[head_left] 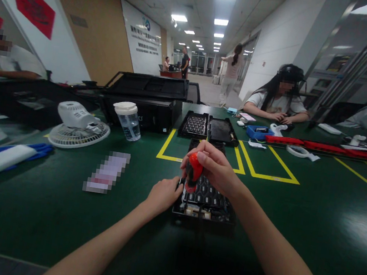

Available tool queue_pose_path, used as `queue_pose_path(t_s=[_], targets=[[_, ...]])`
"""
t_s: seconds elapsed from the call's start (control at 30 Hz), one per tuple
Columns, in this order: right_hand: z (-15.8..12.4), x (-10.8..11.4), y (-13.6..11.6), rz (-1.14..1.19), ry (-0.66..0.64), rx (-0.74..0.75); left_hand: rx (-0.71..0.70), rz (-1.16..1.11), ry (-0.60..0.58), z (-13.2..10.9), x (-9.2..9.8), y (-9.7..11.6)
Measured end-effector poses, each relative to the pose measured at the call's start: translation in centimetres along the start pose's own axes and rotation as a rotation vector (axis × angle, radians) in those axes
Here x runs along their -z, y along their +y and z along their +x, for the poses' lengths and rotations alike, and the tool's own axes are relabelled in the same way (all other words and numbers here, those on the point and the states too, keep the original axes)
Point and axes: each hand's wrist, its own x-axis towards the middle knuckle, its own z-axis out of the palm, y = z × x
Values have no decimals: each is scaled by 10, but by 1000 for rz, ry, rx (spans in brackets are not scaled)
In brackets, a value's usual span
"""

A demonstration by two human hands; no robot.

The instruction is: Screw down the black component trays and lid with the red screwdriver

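Observation:
My right hand point(211, 167) is wrapped round the red and black handle of a screwdriver point(194, 171), which points down over the left part of a black case point(209, 194). Rows of dark cells or keys fill the case, and a pale part shows along its near edge. Against the left side of the case rests my left hand point(164, 194), its thumb and fingers at the rim; whether they pinch anything is hidden. The screwdriver's tip is too small to make out.
Behind the case lies an open black case point(194, 125) inside yellow tape. To the left are a lidded cup point(130, 125), a white fan point(77, 128) and a blurred phone point(107, 172). A blue tray point(259, 132) and a seated person are at the back right.

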Motion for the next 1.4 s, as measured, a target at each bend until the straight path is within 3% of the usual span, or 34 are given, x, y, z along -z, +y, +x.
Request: queue_pose_path(t_s=[1.4], targets=[[1, 2, -1, -99, 21, 23, -16, -13, 20, -1, -1, 0]])
